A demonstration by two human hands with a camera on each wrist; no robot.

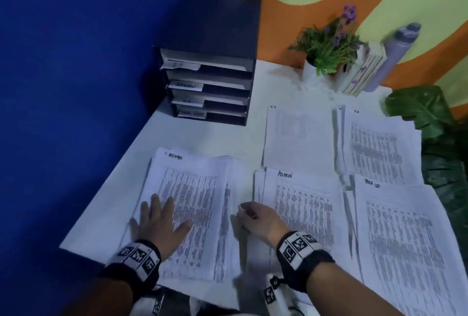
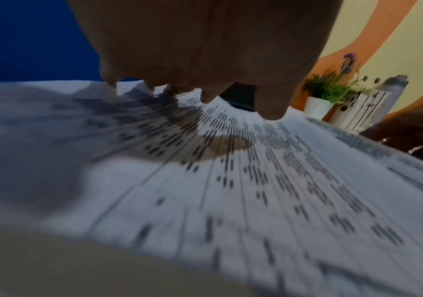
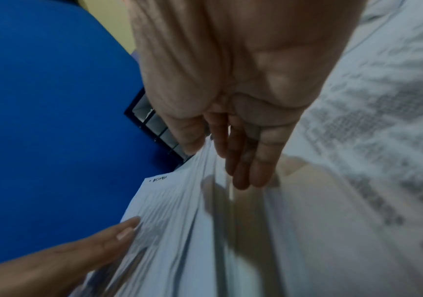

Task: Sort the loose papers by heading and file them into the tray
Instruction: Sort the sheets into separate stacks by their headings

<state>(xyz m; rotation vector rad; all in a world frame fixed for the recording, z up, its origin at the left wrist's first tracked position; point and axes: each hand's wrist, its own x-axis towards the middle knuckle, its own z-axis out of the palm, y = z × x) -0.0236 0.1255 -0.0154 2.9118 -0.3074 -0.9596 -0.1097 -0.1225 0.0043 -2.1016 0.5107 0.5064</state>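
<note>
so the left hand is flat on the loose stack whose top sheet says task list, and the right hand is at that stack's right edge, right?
Not quite. The top sheet of the loose white paper stack under the left hand is headed ADMIN, not task list, as the head view shows. The rest holds: that hand lies flat on it, and the right hand is at that stack's right edge.

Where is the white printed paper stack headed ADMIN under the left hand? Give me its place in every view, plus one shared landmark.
Head: the ADMIN stack lies lower left of centre.
Left wrist: it fills the lower frame, blurred.
Right wrist: lower centre, with the heading at its far corner.
Shared landmark: the left hand, pressing flat on the stack.
</note>
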